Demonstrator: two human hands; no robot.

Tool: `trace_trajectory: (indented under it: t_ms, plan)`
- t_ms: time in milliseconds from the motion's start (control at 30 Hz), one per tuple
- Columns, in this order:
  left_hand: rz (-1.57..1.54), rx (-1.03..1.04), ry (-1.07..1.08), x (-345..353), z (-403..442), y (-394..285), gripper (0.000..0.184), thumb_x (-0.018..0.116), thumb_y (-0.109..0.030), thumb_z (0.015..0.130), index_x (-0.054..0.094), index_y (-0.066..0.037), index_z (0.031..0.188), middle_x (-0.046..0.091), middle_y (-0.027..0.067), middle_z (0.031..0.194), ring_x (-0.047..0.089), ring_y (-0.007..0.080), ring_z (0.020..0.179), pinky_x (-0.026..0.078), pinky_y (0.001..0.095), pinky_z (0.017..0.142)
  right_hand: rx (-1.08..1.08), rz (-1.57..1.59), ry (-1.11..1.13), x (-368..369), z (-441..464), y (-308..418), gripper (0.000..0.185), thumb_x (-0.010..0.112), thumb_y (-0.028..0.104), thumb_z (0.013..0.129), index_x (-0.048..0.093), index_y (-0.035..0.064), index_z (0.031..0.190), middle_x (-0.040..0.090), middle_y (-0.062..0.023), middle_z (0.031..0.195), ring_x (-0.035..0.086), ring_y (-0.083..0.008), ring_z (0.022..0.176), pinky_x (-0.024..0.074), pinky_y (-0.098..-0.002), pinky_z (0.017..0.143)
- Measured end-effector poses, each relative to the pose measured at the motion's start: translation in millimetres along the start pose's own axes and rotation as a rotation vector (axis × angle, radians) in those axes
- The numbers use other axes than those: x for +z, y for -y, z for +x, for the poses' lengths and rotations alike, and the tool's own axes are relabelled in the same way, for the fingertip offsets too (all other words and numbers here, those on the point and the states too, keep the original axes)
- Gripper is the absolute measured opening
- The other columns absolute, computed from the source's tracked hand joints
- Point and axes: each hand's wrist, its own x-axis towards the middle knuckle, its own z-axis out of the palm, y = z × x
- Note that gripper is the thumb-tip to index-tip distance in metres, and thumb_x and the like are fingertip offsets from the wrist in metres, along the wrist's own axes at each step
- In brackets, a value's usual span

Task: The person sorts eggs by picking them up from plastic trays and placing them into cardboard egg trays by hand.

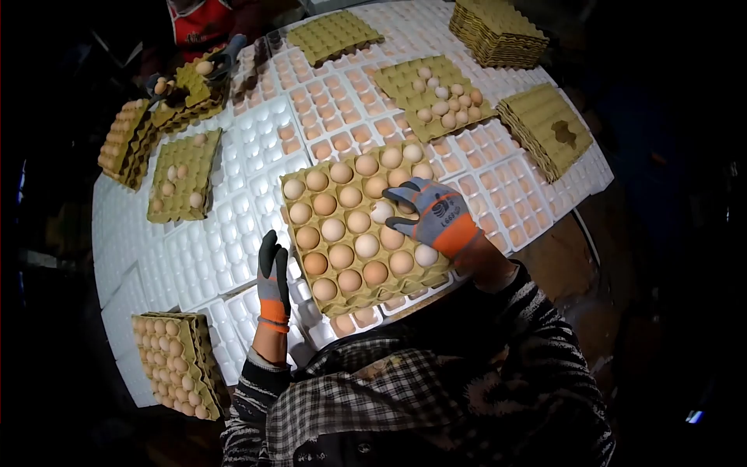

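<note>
A pulp tray (pixel 305 305) full of eggs lies in front of me, on top of clear plastic egg trays. My right hand (pixel 436 214), in a grey and orange glove, reaches over the right part of this tray. Its thumb and fingers curve round an egg that is mostly hidden under the hand, while a pale egg (pixel 381 212) sits just left of the fingertips. My left hand (pixel 272 284), gloved alike, is held upright at the tray's left side, its fingers stretched out and nothing in it. I cannot tell whether it touches the tray edge.
Clear plastic trays (pixel 268 128) cover the table, many with eggs. Pulp trays stand stacked at the back right (pixel 498 35), right (pixel 545 128) and front left (pixel 175 362). Partly filled pulp trays lie left (pixel 183 167) and behind (pixel 401 82). Another person's gloved hand (pixel 233 48) is at the back left.
</note>
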Motion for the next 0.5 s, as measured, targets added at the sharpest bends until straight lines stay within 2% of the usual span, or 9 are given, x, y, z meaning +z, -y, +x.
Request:
trace_trajectory:
  t_ms: [100,133,300,333,367,400,433,500]
  plan:
    - [0.036,0.096,0.005,-9,-17,-8,0.051,0.055,-0.018,0.1,0.04,-0.004,0.147,0.048,0.011,0.144,0.048,0.0236,0.13,0.038,0.0372,0.11,0.071,-0.478,0.331,28,28,23,0.05,0.07,0.049,0.082,0.062,0.0104,0.112,0.064,-0.0103,0.103,0.065,-0.0294,0.096,0.0521,-0.0406,0.081]
    - [0.057,0.126,0.017,-13,-21,-6,0.051,0.054,-0.018,0.1,0.04,-0.004,0.147,0.048,0.0104,0.144,0.049,0.0234,0.129,0.038,0.0371,0.11,0.1,-0.484,0.339,31,32,26,0.046,0.07,0.049,0.081,0.062,0.0111,0.107,0.065,-0.0111,0.104,0.065,-0.0297,0.097,0.0518,-0.0414,0.082]
    - [0.015,0.049,0.022,-37,-50,11,0.052,0.054,-0.017,0.1,0.039,-0.005,0.148,0.05,0.0098,0.142,0.053,0.0213,0.124,0.042,0.0347,0.105,0.146,-0.334,0.36,25,38,13,0.043,0.069,0.044,0.082,0.063,0.0108,0.109,0.068,-0.0136,0.104,0.066,-0.0314,0.097,0.0519,-0.0428,0.082]
    - [0.005,0.009,0.017,-38,-53,9,0.052,0.055,-0.018,0.1,0.039,-0.005,0.148,0.051,0.0094,0.141,0.054,0.0205,0.122,0.044,0.034,0.103,0.193,-0.178,0.354,9,40,24,0.041,0.071,0.04,0.081,0.063,0.0097,0.108,0.068,-0.0121,0.099,0.067,-0.0286,0.091,0.0525,-0.0406,0.079]
    - [-0.046,-0.067,-0.029,-39,-59,4,0.048,0.054,-0.007,0.099,0.041,-0.003,0.146,0.051,0.0128,0.141,0.055,0.0224,0.123,0.044,0.034,0.104,0.243,-0.021,0.346,-3,42,28,0.04,0.072,0.037,0.081,0.064,0.0086,0.108,0.069,-0.0105,0.095,0.067,-0.0257,0.085,0.053,-0.0385,0.076]
    - [-0.07,-0.069,-0.033,-41,-62,5,0.048,0.054,-0.007,0.099,0.042,-0.002,0.145,0.051,0.0132,0.14,0.055,0.0226,0.123,0.044,0.0342,0.104,0.268,0.26,0.334,7,43,-12,0.048,0.075,0.032,0.078,0.063,0.0048,0.116,0.071,-0.0119,0.098,0.069,-0.0222,0.086,0.0548,-0.0365,0.077]
    - [-0.094,-0.069,-0.033,-45,-64,8,0.048,0.054,-0.007,0.099,0.042,-0.002,0.145,0.052,0.0136,0.14,0.055,0.0229,0.123,0.044,0.0345,0.104,0.27,0.25,0.328,3,45,-31,0.048,0.075,0.032,0.078,0.063,0.0048,0.116,0.071,-0.0119,0.098,0.069,-0.0222,0.086,0.0548,-0.0365,0.077]
    - [-0.092,-0.034,-0.019,-51,-68,12,0.048,0.053,-0.009,0.099,0.041,-0.003,0.146,0.051,0.0135,0.141,0.055,0.0231,0.123,0.045,0.0351,0.103,0.406,1.029,0.249,-14,50,-55,0.04,0.072,0.015,0.086,0.06,0.0008,0.122,0.069,-0.0118,0.099,0.069,-0.0173,0.074,0.0569,-0.0276,0.064]
